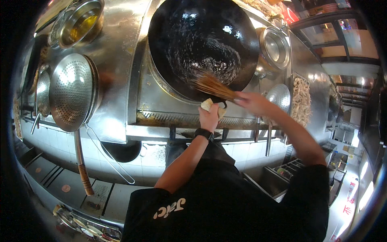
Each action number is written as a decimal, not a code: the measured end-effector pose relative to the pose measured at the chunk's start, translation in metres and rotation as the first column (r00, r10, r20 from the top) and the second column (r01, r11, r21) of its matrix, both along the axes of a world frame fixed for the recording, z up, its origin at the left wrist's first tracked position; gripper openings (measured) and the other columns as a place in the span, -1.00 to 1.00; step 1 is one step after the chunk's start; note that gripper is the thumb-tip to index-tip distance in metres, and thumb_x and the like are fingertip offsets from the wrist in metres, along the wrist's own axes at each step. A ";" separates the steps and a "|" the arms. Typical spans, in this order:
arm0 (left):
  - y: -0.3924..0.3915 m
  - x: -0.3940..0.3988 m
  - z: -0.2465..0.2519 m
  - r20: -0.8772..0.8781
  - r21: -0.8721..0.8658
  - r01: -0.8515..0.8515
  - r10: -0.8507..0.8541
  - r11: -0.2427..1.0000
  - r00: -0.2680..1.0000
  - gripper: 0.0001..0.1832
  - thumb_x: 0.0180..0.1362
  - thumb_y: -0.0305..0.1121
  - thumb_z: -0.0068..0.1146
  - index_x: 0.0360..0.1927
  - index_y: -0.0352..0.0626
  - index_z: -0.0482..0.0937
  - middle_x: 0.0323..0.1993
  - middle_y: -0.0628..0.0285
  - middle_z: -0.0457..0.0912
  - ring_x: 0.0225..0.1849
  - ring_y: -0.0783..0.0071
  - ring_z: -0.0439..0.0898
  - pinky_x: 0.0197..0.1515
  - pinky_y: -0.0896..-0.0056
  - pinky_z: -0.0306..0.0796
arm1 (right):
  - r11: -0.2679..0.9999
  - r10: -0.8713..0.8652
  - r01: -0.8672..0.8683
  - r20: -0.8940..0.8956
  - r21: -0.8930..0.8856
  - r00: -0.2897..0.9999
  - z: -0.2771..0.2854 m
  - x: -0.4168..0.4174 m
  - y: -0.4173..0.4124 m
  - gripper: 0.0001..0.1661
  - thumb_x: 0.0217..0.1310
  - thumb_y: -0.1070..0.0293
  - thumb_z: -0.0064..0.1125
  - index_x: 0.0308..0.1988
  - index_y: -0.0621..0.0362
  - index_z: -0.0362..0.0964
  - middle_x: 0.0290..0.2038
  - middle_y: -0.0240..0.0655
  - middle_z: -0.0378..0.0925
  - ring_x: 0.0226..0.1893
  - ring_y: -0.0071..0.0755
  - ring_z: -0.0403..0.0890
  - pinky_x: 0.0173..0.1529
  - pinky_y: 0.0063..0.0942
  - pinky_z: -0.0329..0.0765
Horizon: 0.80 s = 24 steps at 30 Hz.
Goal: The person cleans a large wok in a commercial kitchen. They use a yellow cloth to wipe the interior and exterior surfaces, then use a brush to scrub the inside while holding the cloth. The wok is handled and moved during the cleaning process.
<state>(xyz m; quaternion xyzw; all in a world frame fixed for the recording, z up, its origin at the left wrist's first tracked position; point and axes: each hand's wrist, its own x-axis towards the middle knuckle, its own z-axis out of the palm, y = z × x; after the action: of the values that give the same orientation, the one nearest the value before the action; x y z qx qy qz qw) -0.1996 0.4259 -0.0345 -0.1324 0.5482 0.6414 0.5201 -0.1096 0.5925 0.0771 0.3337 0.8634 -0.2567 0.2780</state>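
Observation:
A large black wok (193, 39) sits on the steel range ahead of me, its inside wet and glossy with rippling liquid. My left hand (209, 115) grips a folded pale cloth (207, 104) at the wok's near rim, by a dark loop handle. The wrist above it wears a dark watch. In my right hand (249, 100) is a bamboo wok brush (213, 86), held by its narrow end. Its bristles reach over the near side of the wok and look blurred.
Left of the wok, a large perforated strainer (72, 93) rests with its wooden handle jutting over the counter edge, near a steel bowl of yellow oil (83, 25). On the right are a steel pot (275, 48), a smaller perforated ladle (278, 98) and a tray of pale shredded food (301, 101).

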 end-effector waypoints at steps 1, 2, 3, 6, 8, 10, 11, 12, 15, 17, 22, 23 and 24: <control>-0.002 -0.002 0.000 -0.013 -0.012 -0.033 0.032 0.999 0.999 -0.48 0.05 -0.16 0.22 -0.09 -0.27 0.25 -0.36 0.12 0.53 -0.54 0.40 0.56 -0.65 0.44 0.42 | 0.993 -0.049 0.060 0.109 -0.102 0.993 0.043 -0.003 0.017 -0.44 0.32 -0.05 0.01 0.23 -0.13 0.35 -0.05 -0.05 0.58 0.01 -0.07 0.57 0.10 -0.18 0.47; -0.001 0.005 -0.006 -0.005 0.031 -0.077 0.077 0.997 0.997 -0.49 0.05 -0.16 0.23 -0.12 -0.26 0.27 -0.41 0.15 0.51 -0.58 0.41 0.53 -0.64 0.44 0.41 | 1.000 0.003 -0.007 0.169 0.025 0.986 0.047 0.027 0.057 -0.45 0.30 -0.04 0.04 0.23 -0.18 0.35 -0.10 -0.05 0.60 -0.08 -0.09 0.62 0.05 -0.19 0.51; -0.002 0.008 -0.010 0.000 0.023 -0.063 0.063 0.998 0.998 -0.50 0.05 -0.16 0.23 -0.12 -0.26 0.27 -0.43 0.16 0.50 -0.59 0.41 0.52 -0.65 0.44 0.41 | 0.962 0.113 -0.165 0.233 0.218 0.966 0.057 0.027 0.090 -0.51 0.30 0.00 0.04 0.18 -0.18 0.39 -0.19 -0.05 0.62 -0.22 -0.07 0.67 -0.08 -0.16 0.56; -0.003 0.008 -0.021 0.028 0.059 0.081 -0.083 0.995 0.996 -0.51 0.05 -0.17 0.23 -0.14 -0.27 0.27 -0.49 0.19 0.48 -0.62 0.42 0.49 -0.71 0.42 0.37 | 0.808 0.167 -0.292 0.277 0.511 0.946 0.027 -0.032 0.151 -0.55 0.33 0.05 -0.02 0.12 -0.03 0.35 -0.30 -0.02 0.63 -0.32 0.00 0.67 -0.20 -0.07 0.58; 0.002 0.014 -0.023 -0.006 0.010 0.064 -0.064 0.998 0.998 -0.51 0.04 -0.17 0.24 -0.15 -0.27 0.27 -0.49 0.19 0.49 -0.63 0.41 0.50 -0.74 0.41 0.36 | 0.830 0.065 -0.103 0.087 0.548 0.994 -0.042 -0.086 0.127 -0.47 0.33 0.02 -0.02 0.17 0.05 0.27 -0.33 0.02 0.62 -0.28 0.07 0.66 -0.21 -0.05 0.58; 0.006 0.015 -0.024 -0.035 0.013 0.006 -0.005 1.000 0.999 -0.58 0.06 -0.21 0.22 -0.17 -0.27 0.33 -0.46 0.14 0.54 -0.62 0.39 0.54 -0.76 0.42 0.36 | 0.914 -0.007 0.032 -0.062 0.404 0.998 -0.058 -0.125 0.059 -0.37 0.36 0.00 -0.07 0.26 0.14 0.19 -0.30 0.10 0.61 -0.25 0.16 0.65 -0.16 -0.03 0.59; 0.004 0.017 -0.020 -0.041 0.005 0.006 -0.006 1.000 0.999 -0.60 0.07 -0.22 0.20 -0.17 -0.27 0.35 -0.46 0.13 0.55 -0.62 0.39 0.55 -0.76 0.42 0.36 | 0.937 -0.008 0.056 -0.138 0.345 0.990 -0.066 -0.120 0.039 -0.35 0.38 0.01 -0.11 0.31 0.11 0.13 -0.27 0.11 0.61 -0.23 0.17 0.65 -0.14 -0.04 0.59; 0.005 0.015 -0.015 -0.051 0.009 0.006 -0.006 1.000 0.999 -0.63 0.09 -0.23 0.19 -0.17 -0.27 0.37 -0.46 0.12 0.57 -0.62 0.38 0.56 -0.76 0.42 0.36 | 0.954 0.022 0.029 -0.166 0.298 0.986 -0.069 -0.109 0.021 -0.34 0.38 0.00 -0.11 0.32 0.09 0.12 -0.31 0.10 0.61 -0.27 0.16 0.65 -0.17 -0.04 0.59; 0.005 0.008 -0.010 -0.091 0.027 0.014 -0.011 1.000 0.996 -0.72 0.16 -0.28 0.11 -0.18 -0.27 0.44 -0.47 0.11 0.60 -0.62 0.33 0.61 -0.77 0.42 0.35 | 0.988 0.092 -0.065 -0.202 0.140 0.975 -0.052 -0.052 0.003 -0.34 0.37 -0.03 -0.11 0.33 0.00 0.14 -0.29 0.12 0.60 -0.38 0.12 0.65 -0.18 -0.05 0.57; 0.007 0.003 -0.009 -0.027 0.037 0.099 -0.098 0.994 0.995 -0.76 0.19 -0.29 0.05 -0.17 -0.22 0.43 -0.46 0.10 0.61 -0.63 0.32 0.62 -0.77 0.40 0.36 | 0.994 0.064 -0.055 -0.099 0.091 0.993 -0.007 -0.013 0.004 -0.35 0.34 -0.04 -0.08 0.33 -0.08 0.16 -0.14 0.08 0.57 -0.28 0.09 0.61 -0.08 -0.06 0.54; 0.009 0.001 -0.022 0.036 -0.016 0.026 -0.025 1.000 0.999 -0.76 0.13 -0.22 0.09 -0.17 -0.09 0.47 -0.47 0.21 0.60 -0.54 0.37 0.61 -0.69 0.40 0.39 | 0.951 0.057 -0.023 -0.101 0.308 0.993 0.001 0.070 0.050 -0.33 0.30 -0.02 -0.02 0.31 -0.03 0.18 -0.04 -0.03 0.58 -0.05 0.06 0.59 0.00 -0.11 0.53; 0.008 0.003 -0.017 0.018 -0.026 0.011 -0.010 1.000 1.000 -0.76 0.13 -0.21 0.10 -0.18 -0.07 0.47 -0.47 0.23 0.60 -0.53 0.37 0.60 -0.68 0.40 0.39 | 0.947 -0.005 0.035 -0.093 0.319 0.996 0.012 0.079 0.054 -0.34 0.30 -0.02 -0.02 0.30 -0.02 0.18 -0.06 -0.05 0.59 -0.06 0.05 0.60 -0.01 -0.12 0.54; 0.007 0.006 -0.008 -0.003 -0.040 0.008 -0.009 0.999 1.000 -0.75 0.12 -0.19 0.10 -0.19 -0.04 0.47 -0.47 0.25 0.60 -0.53 0.38 0.60 -0.66 0.40 0.39 | 0.929 -0.086 0.132 -0.145 0.346 0.986 0.019 0.089 0.054 -0.36 0.31 -0.01 -0.03 0.28 0.00 0.20 -0.10 -0.07 0.61 -0.09 0.04 0.61 -0.04 -0.10 0.54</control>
<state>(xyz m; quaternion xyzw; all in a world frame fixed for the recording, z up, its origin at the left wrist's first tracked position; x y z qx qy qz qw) -0.1935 0.4329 -0.0429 -0.1395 0.5624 0.6283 0.5192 -0.0206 0.6470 0.0965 0.4085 0.8916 -0.1330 0.1430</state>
